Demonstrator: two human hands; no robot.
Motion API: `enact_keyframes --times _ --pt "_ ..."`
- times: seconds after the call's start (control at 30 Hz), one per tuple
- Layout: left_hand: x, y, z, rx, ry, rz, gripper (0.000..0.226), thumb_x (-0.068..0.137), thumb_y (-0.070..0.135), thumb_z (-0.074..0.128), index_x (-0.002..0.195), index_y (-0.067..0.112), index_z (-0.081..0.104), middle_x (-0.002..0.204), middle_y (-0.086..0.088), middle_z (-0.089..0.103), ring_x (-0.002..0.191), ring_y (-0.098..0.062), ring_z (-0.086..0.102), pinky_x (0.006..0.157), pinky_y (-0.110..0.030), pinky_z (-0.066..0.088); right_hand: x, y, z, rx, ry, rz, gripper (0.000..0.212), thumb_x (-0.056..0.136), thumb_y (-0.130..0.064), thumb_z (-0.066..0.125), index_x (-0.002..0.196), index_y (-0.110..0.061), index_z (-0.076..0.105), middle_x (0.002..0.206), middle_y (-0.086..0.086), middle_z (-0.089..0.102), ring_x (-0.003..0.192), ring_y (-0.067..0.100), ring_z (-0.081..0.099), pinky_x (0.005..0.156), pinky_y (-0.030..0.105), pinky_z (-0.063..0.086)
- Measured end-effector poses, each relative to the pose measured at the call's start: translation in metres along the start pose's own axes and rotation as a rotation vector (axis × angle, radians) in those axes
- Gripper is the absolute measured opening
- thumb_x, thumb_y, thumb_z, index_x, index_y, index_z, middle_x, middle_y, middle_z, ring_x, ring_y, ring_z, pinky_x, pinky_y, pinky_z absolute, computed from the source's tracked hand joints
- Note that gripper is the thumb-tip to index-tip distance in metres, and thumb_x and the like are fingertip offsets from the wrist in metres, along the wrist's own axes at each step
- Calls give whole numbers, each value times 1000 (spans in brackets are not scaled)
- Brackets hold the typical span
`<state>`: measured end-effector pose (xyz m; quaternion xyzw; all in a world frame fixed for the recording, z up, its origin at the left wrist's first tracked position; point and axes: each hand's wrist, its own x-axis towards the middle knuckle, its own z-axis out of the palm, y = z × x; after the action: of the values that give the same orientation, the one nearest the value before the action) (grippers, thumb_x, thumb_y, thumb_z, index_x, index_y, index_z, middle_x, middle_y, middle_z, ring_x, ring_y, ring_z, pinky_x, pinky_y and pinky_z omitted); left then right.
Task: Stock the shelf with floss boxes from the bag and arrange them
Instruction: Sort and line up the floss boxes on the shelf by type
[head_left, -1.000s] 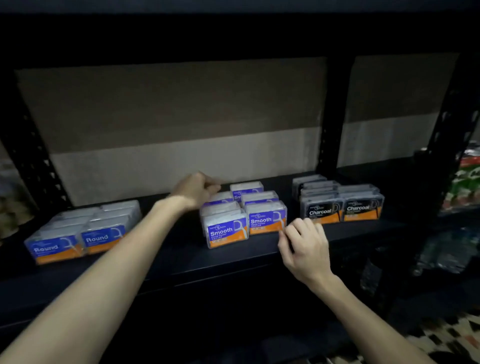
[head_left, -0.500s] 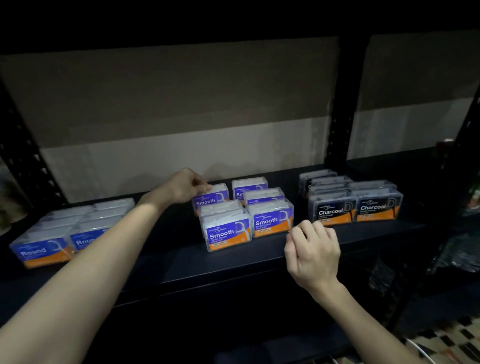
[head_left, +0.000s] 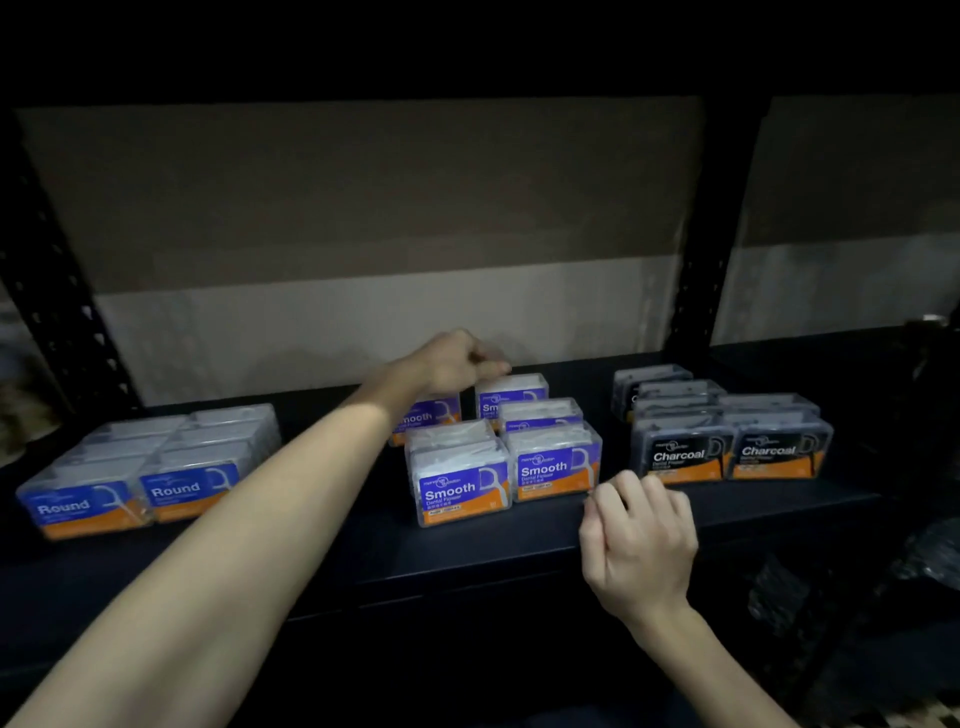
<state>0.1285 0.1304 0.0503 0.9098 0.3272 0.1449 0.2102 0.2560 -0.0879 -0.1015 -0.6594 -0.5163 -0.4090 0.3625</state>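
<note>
Left hand (head_left: 452, 361), its grip curled loosely, reaches to the back of the dark shelf (head_left: 467, 545) and rests over a rear Smooth floss box (head_left: 431, 415); whether the fingers actually hold it cannot be told. Right hand (head_left: 641, 540) hovers at the shelf's front edge, fingers bent inward and holding nothing, just beside the front-right Smooth box (head_left: 556, 462). Clear-lidded Smooth boxes (head_left: 460, 480) with blue and orange labels sit mid-shelf in two rows. Round boxes (head_left: 135, 467) cluster toward the left end, black Charcoal boxes (head_left: 727, 441) toward the right end. A black upright post (head_left: 696, 234) stands behind.
</note>
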Motion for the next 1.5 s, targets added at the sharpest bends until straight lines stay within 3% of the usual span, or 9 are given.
enact_keyframes --times 0.57,0.67,0.77,0.83,1.0,1.13,1.3,1.43,1.5 --pt "-7 -21 -4 -42 -105 2 30 90 32 68 109 11 72 106 -4 74 99 -18 68 98 -38 50 -1 0 3 -4 6 2 27 88 -28 46 68 -13 57 72 4 54 65 24 48 62 37 33" --pt "-14 -16 -8 1 137 69 41 90 39 67 117 8 68 111 -5 70 99 -17 64 92 -32 50 0 0 3 -6 9 0 28 88 -27 46 67 -12 57 71 4 55 64 24 48 62 37 33" --pt "-33 -1 -16 -24 297 206 27 88 31 71 102 7 73 93 -5 73 82 -13 66 76 -30 54 0 0 2 -16 17 -1 29 89 -27 45 67 -11 56 71 5 55 64 25 48 61 38 33" --pt "-48 6 -19 -110 119 179 22 88 27 72 92 6 74 79 -7 73 65 -11 65 61 -27 53 0 -1 1 -20 8 1 28 88 -27 46 68 -11 56 72 5 55 64 26 48 62 39 34" --pt "-69 0 -20 111 -238 16 35 86 53 66 92 20 76 83 5 74 70 -4 62 66 -21 52 1 -3 -3 -21 -53 32 25 87 -27 46 70 -11 55 74 6 54 66 26 48 63 38 31" --pt "-81 -13 -20 -9 -301 8 55 72 73 64 100 27 75 100 -8 75 82 -15 64 82 -50 55 1 -4 -5 -14 -76 52 25 87 -28 46 70 -11 54 74 5 54 66 26 48 63 38 32" --pt "-86 -20 -22 -50 -151 -23 62 63 66 68 96 14 74 91 -3 77 83 -16 70 87 -46 54 1 -4 -6 -19 -86 52 25 87 -29 45 71 -12 54 74 4 53 67 24 47 64 36 30" --pt "-85 -35 -19 99 61 32 33 78 50 75 93 20 76 88 6 71 85 -15 66 84 -43 54 0 -3 -5 -25 -87 46 25 88 -29 46 72 -12 55 75 4 53 68 23 46 65 35 28" --pt "-89 -39 -18 177 145 62 45 76 61 69 99 24 75 93 7 65 89 -14 60 84 -40 52 0 -3 -4 -27 -86 44 25 88 -29 46 72 -12 55 76 5 54 68 24 47 65 35 29"
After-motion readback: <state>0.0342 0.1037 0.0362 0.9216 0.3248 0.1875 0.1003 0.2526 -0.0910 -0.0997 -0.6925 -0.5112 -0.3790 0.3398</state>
